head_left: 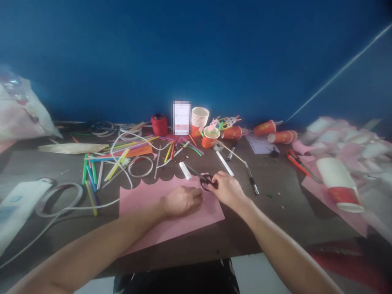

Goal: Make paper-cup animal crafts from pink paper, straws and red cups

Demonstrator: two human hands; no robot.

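Note:
A pink sheet of paper (143, 196) with a scalloped far edge lies flat on the dark table in front of me. My left hand (181, 201) rests on it with fingers curled, pressing the sheet down. My right hand (228, 190) sits at the sheet's far right corner, its fingers closed around the dark handles of a pair of scissors (206, 181). The blades point away to the upper left, beside a white glue stick (185, 170).
Coloured straws (118, 159), white tubing loops (141, 166), a red thread spool (159, 124), stacked and toppled red paper cups (199, 120), pens (251, 177), red-handled scissors (295, 161) and pink paper scraps (352, 143) crowd the table. A blue wall stands behind.

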